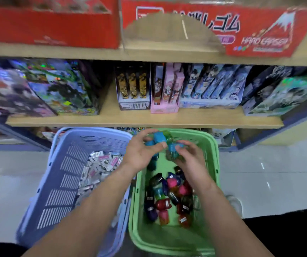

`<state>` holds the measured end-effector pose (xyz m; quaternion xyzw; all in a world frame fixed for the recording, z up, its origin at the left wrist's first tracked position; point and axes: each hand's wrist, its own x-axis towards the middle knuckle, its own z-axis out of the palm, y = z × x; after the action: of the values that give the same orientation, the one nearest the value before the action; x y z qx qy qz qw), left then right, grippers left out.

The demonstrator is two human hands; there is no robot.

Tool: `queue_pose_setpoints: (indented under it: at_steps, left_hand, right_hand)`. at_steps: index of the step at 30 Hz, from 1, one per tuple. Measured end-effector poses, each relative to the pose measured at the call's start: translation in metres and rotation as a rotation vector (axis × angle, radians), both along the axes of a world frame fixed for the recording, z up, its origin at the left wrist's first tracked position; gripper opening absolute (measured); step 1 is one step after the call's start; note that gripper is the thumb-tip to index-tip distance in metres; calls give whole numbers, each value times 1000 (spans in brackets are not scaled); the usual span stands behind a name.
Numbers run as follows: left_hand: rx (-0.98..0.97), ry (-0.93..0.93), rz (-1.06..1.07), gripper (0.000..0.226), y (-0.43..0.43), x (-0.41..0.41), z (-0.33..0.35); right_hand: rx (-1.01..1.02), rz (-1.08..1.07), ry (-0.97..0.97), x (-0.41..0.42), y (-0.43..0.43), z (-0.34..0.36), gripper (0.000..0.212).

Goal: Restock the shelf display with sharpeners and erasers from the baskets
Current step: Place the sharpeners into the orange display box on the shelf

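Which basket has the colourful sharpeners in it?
The green basket on the right, where the left hand and right hand grip sharpeners. The blue basket beside it holds pale wrapped erasers instead.

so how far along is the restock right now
Done: nothing I can confirm; the inside of the red eraser display box on the top shelf is out of sight. In hand: the left hand and right hand both hold blue sharpeners above the green basket. Left: a pile of sharpeners in that basket and wrapped erasers heaped in the blue basket.
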<state>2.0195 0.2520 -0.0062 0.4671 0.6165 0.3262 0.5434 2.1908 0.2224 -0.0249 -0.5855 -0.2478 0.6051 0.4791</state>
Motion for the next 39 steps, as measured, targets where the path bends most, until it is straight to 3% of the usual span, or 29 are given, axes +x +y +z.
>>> queue_pose_setpoints:
  at_steps: [9,14,20,23,27,30,35,39]
  left_hand:
    - [262,84,23,40,-14,-94,114]
    - [436,126,82,43,-21,-133,148]
    - [579,138,239,50,-24,-162,170]
    - [697,211,294,47,-27,-177,195]
    - [830,338,352,50,-22,-199,231]
    - [869,375,408,49,-5,-218,253]
    - [908,416,452,47,15,-241,253]
    - [905,417,463,47,20,-248,243]
  right_hand:
    - [331,355,-264,-53,10,102,37]
    - [429,403,-284,-82,20,144,49]
    - [567,372,-321,-114,14,192,42]
    - [728,363,-343,-130,10,224,34]
    - [922,397,-423,-153,32,270,32]
    - [1028,368,-600,-173,76,302,33]
    - [883,460,-934,-214,153,331,31]
    - [806,450,-1043,-246,195,323,30]
